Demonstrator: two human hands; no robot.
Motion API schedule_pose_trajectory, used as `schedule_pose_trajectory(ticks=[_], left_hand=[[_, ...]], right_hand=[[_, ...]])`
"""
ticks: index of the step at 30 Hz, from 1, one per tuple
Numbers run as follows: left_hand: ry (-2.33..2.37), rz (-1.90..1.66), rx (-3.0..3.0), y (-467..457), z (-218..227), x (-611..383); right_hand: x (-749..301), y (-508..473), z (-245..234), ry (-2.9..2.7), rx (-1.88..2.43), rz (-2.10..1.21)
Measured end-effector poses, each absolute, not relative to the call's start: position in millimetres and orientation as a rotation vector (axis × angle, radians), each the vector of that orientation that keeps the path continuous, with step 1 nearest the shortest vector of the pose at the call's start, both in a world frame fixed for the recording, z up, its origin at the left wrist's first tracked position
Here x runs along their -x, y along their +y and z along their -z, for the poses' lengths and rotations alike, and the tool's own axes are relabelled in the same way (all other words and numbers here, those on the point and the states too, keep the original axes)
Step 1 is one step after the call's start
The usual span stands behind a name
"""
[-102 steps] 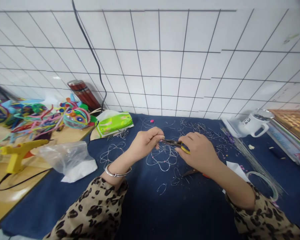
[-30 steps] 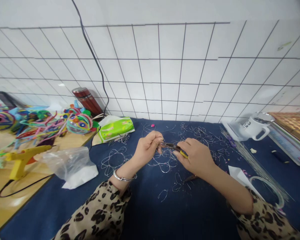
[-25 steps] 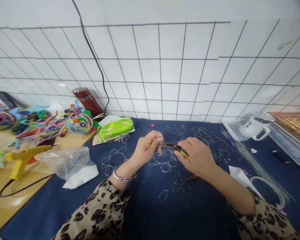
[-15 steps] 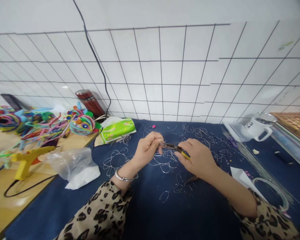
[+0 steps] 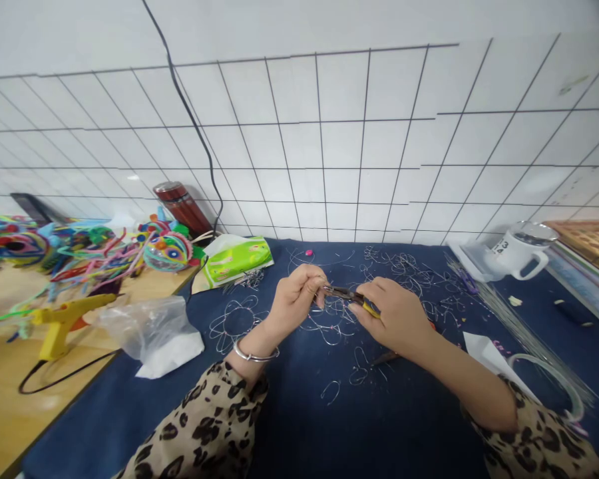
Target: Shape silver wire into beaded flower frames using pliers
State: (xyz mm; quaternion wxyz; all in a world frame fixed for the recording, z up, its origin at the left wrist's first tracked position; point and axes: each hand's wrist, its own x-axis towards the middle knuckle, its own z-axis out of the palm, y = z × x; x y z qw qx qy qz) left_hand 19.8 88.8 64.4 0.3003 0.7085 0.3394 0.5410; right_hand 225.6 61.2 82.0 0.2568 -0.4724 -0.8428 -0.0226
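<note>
My right hand (image 5: 392,316) is closed round the yellow handles of a pair of pliers (image 5: 343,293), whose dark jaws point left. The jaw tips meet the fingertips of my left hand (image 5: 299,293), which pinches a thin wire; most of that wire is hidden by the fingers. Below both hands, a flower-shaped wire loop (image 5: 329,326) lies on the dark blue cloth (image 5: 299,426). To the left rests another looped wire flower (image 5: 234,324). Small bent wire pieces (image 5: 360,367) lie nearer me, beside a dark-tipped tool (image 5: 385,358) partly under my right forearm.
On the left are a yellow glue gun (image 5: 62,322), a plastic bag (image 5: 167,336), a green tissue pack (image 5: 237,261) and a red flask (image 5: 182,207). Tangled wire (image 5: 404,271) lies behind my right hand. Straight wires (image 5: 534,336) and a white mug (image 5: 524,251) are at right.
The view has shifted slightly, so the table things appear a little further right. Both hands keep nearly the same pose, with the pliers still at the left fingertips.
</note>
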Motion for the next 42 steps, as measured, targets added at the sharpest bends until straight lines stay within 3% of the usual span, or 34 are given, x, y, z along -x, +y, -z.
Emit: schedule_pose_trajectory(ticks=[42], left_hand=[[1.057,-1.495,-1.758,84.4,-63.5,-27.6]], right_hand=[[-222.0,56.1,-81.6,-2.279,1.239,0.493]])
